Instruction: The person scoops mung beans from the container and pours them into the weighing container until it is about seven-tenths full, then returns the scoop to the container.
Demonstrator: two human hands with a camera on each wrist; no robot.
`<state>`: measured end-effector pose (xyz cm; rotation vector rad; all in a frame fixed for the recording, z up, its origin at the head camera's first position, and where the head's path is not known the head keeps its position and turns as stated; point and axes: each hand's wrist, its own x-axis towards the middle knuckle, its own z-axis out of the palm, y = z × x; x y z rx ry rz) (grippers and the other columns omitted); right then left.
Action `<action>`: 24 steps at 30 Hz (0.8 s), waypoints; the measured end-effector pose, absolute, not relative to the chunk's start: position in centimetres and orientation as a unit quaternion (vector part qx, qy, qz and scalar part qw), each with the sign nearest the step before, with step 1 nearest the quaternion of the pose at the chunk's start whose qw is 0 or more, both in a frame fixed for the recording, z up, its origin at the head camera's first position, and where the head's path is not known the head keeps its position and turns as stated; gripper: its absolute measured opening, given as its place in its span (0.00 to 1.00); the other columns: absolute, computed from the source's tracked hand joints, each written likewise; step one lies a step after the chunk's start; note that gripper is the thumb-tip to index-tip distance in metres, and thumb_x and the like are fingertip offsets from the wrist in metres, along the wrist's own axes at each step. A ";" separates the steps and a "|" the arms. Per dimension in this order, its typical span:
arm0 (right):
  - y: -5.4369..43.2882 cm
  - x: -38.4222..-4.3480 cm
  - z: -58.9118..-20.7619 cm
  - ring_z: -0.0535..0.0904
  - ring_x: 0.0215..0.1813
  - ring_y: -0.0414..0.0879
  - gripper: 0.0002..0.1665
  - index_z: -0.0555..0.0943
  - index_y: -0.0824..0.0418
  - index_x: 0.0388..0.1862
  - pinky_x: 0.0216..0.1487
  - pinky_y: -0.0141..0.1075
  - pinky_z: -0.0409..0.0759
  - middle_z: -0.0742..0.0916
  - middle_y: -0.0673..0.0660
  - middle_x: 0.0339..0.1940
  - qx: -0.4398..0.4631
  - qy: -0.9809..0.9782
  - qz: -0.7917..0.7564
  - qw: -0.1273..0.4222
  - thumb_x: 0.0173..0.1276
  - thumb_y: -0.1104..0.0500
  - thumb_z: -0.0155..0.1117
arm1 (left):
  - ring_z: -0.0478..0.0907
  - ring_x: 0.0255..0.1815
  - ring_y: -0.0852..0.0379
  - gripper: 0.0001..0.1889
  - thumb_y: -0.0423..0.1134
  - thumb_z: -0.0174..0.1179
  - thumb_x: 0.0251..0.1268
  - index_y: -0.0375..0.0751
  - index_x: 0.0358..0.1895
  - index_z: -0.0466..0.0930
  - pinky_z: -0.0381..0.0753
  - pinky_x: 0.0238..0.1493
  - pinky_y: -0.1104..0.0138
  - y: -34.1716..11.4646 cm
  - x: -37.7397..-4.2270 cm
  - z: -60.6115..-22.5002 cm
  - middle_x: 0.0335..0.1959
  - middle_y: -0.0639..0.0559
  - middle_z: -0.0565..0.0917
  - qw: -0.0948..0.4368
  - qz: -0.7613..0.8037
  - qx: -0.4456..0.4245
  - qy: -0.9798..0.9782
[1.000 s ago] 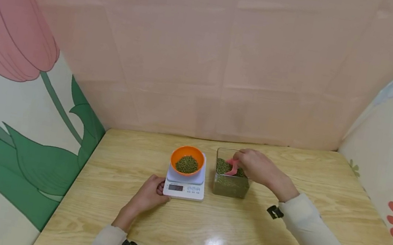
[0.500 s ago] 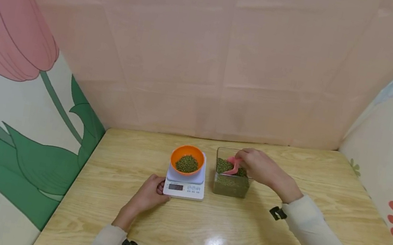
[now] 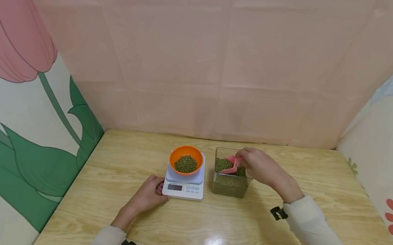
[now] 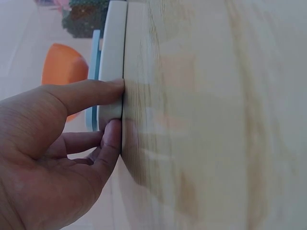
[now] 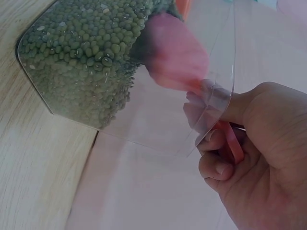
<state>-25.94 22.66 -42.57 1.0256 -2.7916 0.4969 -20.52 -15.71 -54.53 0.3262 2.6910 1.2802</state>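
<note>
A white digital kitchen scale (image 3: 183,190) stands on the table with an orange bowl (image 3: 175,153) on its platform. Green mung beans (image 3: 186,164) cover the bowl's bottom. My left hand (image 3: 148,194) holds the scale's front left corner between thumb and fingers, as the left wrist view confirms. To the right is a clear square container (image 3: 229,188), partly filled with mung beans (image 5: 91,38). Over its rim reaches my right hand (image 3: 261,168), gripping a pink scoop (image 3: 229,168) by the handle. The scoop's bowl is inside the container at the beans; what it carries is hidden.
The wooden table (image 3: 178,232) meets a pink-covered wall (image 3: 212,77) just behind the scale and container. Painted walls with flowers flank it on both sides. A narrow gap separates scale and container.
The scoop has tilted and shifted slightly within the container, and my right wrist has moved a little to the right. My left hand and the scale keep their places.
</note>
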 end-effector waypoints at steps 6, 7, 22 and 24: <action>22.9 -25.8 -42.7 0.89 0.47 0.54 0.07 0.88 0.67 0.49 0.49 0.48 0.88 0.90 0.60 0.45 0.337 -0.923 0.176 0.063 0.75 0.69 0.67 | 0.72 0.42 0.54 0.32 0.30 0.78 0.57 0.22 0.64 0.78 0.75 0.39 0.73 -15.7 -20.5 -54.6 0.46 0.41 0.75 0.075 0.430 0.106 0.893; 22.9 -25.8 -42.8 0.89 0.48 0.54 0.08 0.87 0.68 0.49 0.49 0.48 0.88 0.90 0.60 0.45 0.335 -0.923 0.179 0.062 0.75 0.69 0.67 | 0.72 0.42 0.54 0.32 0.30 0.78 0.57 0.22 0.64 0.78 0.75 0.39 0.73 -15.7 -20.5 -54.6 0.46 0.41 0.75 0.075 0.431 0.107 0.893; 23.4 -25.9 -43.2 0.89 0.50 0.56 0.09 0.86 0.67 0.52 0.51 0.50 0.88 0.90 0.61 0.48 0.319 -0.927 0.184 0.069 0.77 0.67 0.66 | 0.73 0.42 0.54 0.31 0.30 0.77 0.58 0.22 0.64 0.78 0.75 0.40 0.73 -15.7 -20.5 -54.5 0.47 0.41 0.75 0.076 0.432 0.106 0.892; 23.4 -25.8 -43.2 0.89 0.50 0.56 0.10 0.86 0.67 0.53 0.52 0.51 0.88 0.90 0.62 0.49 0.315 -0.929 0.185 0.068 0.77 0.67 0.66 | 0.73 0.42 0.54 0.31 0.30 0.77 0.57 0.22 0.64 0.78 0.75 0.40 0.73 -15.7 -20.5 -54.5 0.47 0.40 0.75 0.075 0.433 0.106 0.892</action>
